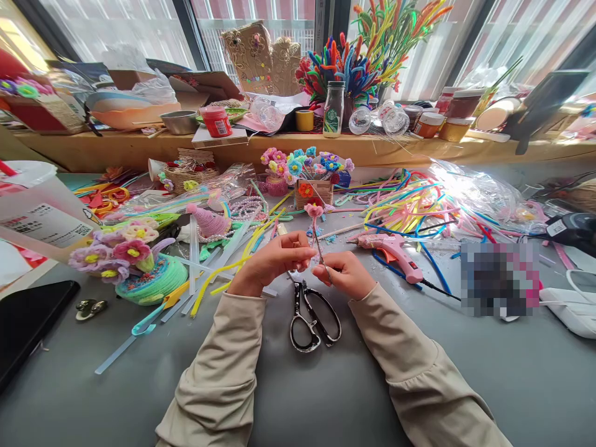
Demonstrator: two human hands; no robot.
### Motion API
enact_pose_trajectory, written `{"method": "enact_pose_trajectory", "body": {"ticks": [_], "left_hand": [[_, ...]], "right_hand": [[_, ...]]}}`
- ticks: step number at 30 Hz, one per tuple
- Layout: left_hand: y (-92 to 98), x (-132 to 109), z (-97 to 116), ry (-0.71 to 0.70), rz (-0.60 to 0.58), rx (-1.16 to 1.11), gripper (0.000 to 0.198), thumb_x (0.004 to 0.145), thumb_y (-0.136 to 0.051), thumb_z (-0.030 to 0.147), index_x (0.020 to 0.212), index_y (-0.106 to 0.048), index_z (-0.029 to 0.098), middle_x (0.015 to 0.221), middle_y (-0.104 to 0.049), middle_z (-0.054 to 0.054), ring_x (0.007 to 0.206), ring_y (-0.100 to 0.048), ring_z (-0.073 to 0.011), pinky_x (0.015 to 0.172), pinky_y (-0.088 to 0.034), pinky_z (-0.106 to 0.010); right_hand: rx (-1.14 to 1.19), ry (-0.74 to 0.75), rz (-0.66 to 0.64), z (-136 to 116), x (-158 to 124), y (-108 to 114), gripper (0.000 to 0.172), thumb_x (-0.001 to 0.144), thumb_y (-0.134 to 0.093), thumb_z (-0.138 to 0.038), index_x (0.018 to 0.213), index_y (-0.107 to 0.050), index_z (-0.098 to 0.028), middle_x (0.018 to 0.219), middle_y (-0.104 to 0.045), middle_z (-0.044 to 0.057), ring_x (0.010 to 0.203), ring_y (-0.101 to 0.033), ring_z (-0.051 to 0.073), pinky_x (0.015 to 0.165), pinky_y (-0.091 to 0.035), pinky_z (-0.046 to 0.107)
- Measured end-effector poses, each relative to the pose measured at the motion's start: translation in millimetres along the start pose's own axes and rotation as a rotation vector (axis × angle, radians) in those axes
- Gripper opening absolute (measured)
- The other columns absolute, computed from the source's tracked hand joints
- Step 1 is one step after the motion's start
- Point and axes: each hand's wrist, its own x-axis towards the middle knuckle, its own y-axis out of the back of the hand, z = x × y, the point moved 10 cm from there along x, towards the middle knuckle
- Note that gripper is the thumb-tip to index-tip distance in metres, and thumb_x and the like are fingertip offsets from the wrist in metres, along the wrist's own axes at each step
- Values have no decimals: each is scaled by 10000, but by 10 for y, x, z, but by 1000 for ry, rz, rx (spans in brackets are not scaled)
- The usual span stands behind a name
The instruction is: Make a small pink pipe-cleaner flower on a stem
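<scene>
Between my two hands, a small pink fuzzy flower stands upright on a thin dark stem. My right hand is closed round the lower part of this stem. Just left of the stem, my left hand has its thumb and fingers pinched together; whatever lies between the fingertips is too small to make out. Black-handled scissors rest on the grey table below both hands, their handles towards me and their blades partly hidden.
A pink glue gun lies right of my right hand, its cable running right. Yellow pipe cleaners and clear glue sticks lie left. Behind are a flower box and tangled pipe cleaners. A phone is far left.
</scene>
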Motion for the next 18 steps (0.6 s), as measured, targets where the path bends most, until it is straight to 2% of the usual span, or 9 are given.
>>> {"method": "enact_pose_trajectory", "body": {"ticks": [7,14,18], "left_hand": [[64,16,0,-26,47,-16,192,633,-587,188,574,-408,149,472,-480,59,427,-427,-32,433,-292,-170],[70,20,32,-55,77,-17,221,613,-601,199,560,-392,150,469,-461,64,422,-414,-33,421,-278,-174],[50,12,18,-30,63,0,214,611,-600,200,563,-397,151,472,-480,61,428,-423,-34,429,-283,-173]], "right_hand": [[-3,1,22,9,15,7,483,723,-374,-500,386,-306,-160,387,-326,-30,415,-293,57,440,-248,208],[-25,-20,-12,43,-10,-20,524,699,-310,-594,423,-347,-150,439,-322,-28,438,-286,58,434,-216,210],[-69,-31,-15,58,-11,-25,518,695,-327,-590,428,-349,-147,448,-315,-30,444,-279,57,436,-206,210]]}}
